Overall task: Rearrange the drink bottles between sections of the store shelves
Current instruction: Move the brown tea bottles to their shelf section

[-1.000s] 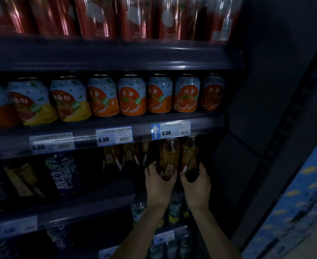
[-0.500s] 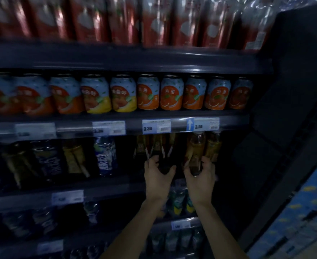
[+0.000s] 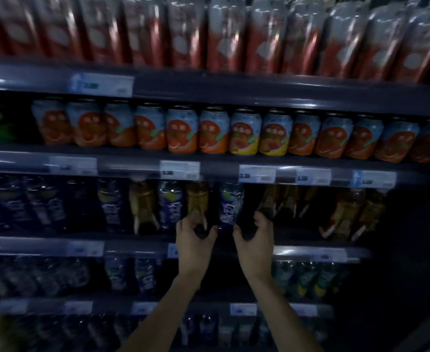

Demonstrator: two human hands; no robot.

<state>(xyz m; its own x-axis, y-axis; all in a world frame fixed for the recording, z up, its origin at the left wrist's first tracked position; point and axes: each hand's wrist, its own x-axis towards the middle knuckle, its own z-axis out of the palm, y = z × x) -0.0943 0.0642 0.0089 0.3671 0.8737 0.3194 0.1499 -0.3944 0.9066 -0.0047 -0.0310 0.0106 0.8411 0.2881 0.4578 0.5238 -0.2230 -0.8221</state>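
Observation:
Both hands are raised to the third shelf (image 3: 137,241) of a dim store rack. My left hand (image 3: 195,237) grips the dark base of an amber tea bottle (image 3: 197,201). My right hand (image 3: 255,233) grips the base of a second amber tea bottle (image 3: 266,203). A blue-labelled drink bottle (image 3: 230,204) stands between the two held bottles. To the left, blue bottles (image 3: 169,205) and amber bottles (image 3: 143,207) alternate along the same shelf. More amber tea bottles (image 3: 348,214) stand at the right end.
Orange and peach drink cans (image 3: 183,130) fill the shelf above, tall red bottles (image 3: 224,34) the top one. Price tags (image 3: 257,174) line the shelf edges. Lower shelves hold more small bottles (image 3: 130,273). The rack's dark end panel is at far right.
The view has swung left along the shelves. Both hands, each holding an amber bottle, have moved left from the right-end section to beside the blue-labelled bottles.

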